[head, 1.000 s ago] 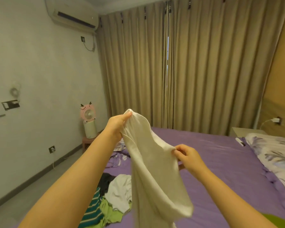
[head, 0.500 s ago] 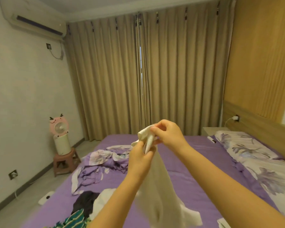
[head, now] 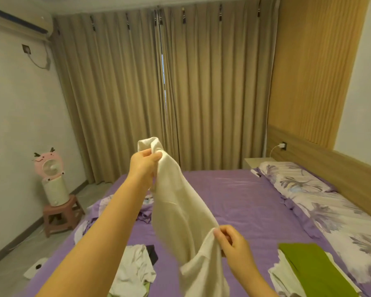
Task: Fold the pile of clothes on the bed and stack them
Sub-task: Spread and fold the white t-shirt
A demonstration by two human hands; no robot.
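Garment slants from raised left hand down to right hand.

bed middle: bare | left: clothes pile | right: folded stack

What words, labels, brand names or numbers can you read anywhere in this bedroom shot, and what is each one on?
None can be read.
The air conditioner shows only a dark stripe, no legible brand.
The pink fan has a cartoon face, no words.
The cream garment, gripped by the left hand and right hand, shows no print or tag.
The folded green cloth is plain.
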